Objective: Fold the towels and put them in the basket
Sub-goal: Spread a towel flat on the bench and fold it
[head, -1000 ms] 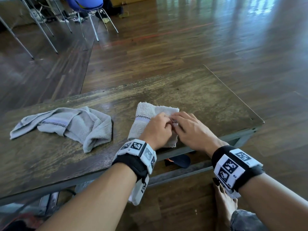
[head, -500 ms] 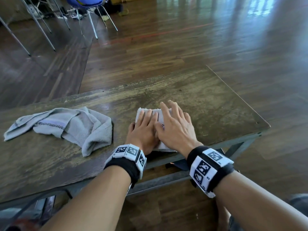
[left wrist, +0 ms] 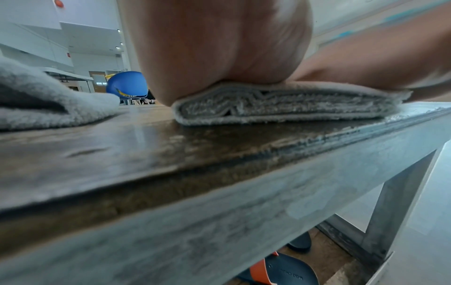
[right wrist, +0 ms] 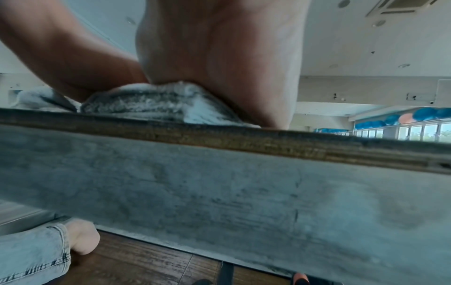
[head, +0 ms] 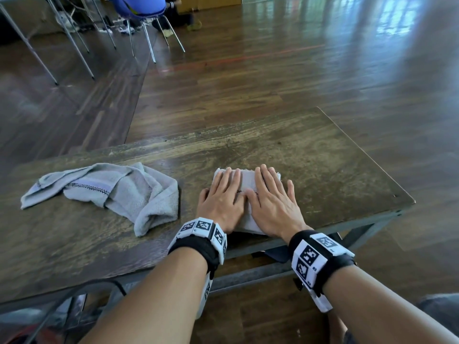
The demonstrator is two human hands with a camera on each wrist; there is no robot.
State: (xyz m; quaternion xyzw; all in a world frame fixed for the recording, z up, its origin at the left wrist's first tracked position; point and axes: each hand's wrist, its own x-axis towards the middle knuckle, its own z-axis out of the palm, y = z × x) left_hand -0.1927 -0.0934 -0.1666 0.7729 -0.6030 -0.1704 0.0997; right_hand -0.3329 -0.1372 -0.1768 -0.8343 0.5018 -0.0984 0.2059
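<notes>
A small folded white towel (head: pixel 247 181) lies near the front edge of the wooden table (head: pixel 323 165). My left hand (head: pixel 223 194) and right hand (head: pixel 270 194) both press flat on it, fingers straight, side by side. In the left wrist view the folded towel (left wrist: pixel 280 104) shows as a flat stack of layers under my palm (left wrist: pixel 219 48). The right wrist view shows the towel (right wrist: pixel 151 104) squeezed under my right palm (right wrist: pixel 219 57). A second grey towel (head: pixel 116 192) lies crumpled to the left. No basket is in view.
The table's right edge (head: pixel 367 157) and front edge are close to the hands. Dark sandals (left wrist: pixel 280 270) lie on the floor under the table. A blue chair (head: pixel 139 6) and metal table legs stand on the wooden floor beyond.
Both hands went from pinching the towel's near edge to lying flat on the folded towel. The towel is now a shorter, thicker stack, and the fingers have spread further forward.
</notes>
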